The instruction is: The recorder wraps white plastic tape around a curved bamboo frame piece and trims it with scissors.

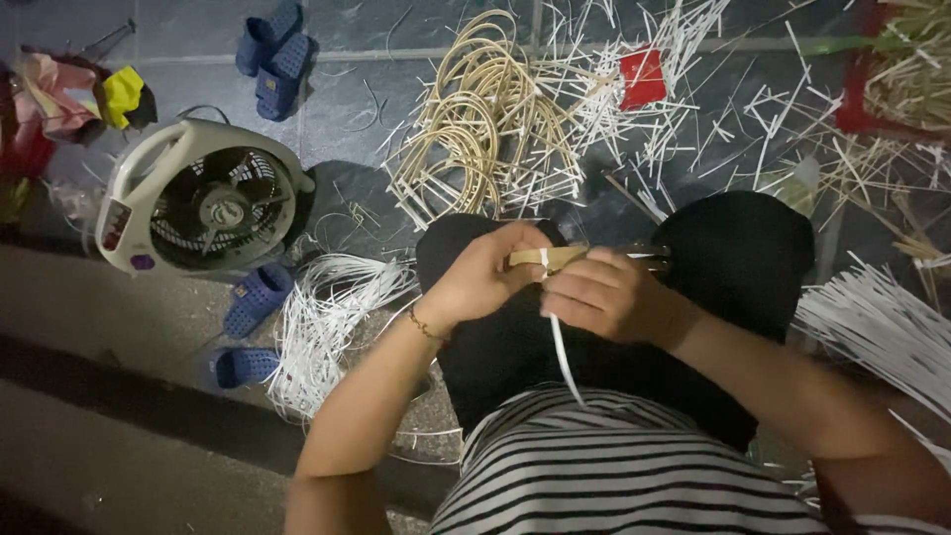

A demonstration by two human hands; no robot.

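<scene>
Wrapping stage: left hand (482,277) clamps the tan rattan strip (548,258) over the lap while right hand (604,295) pinches the white binding strip (565,357) trailing toward 6 o'clock; tightening likely demands steady tension.

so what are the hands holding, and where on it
Both hands pinch a tan cane piece at its middle: left hand from the left, right hand from the right. A white strip hangs below.

open: bare floor betw fan (203,195) & cane coils (485,129) | blocked: strip litter (684,89) fwd/right
</scene>
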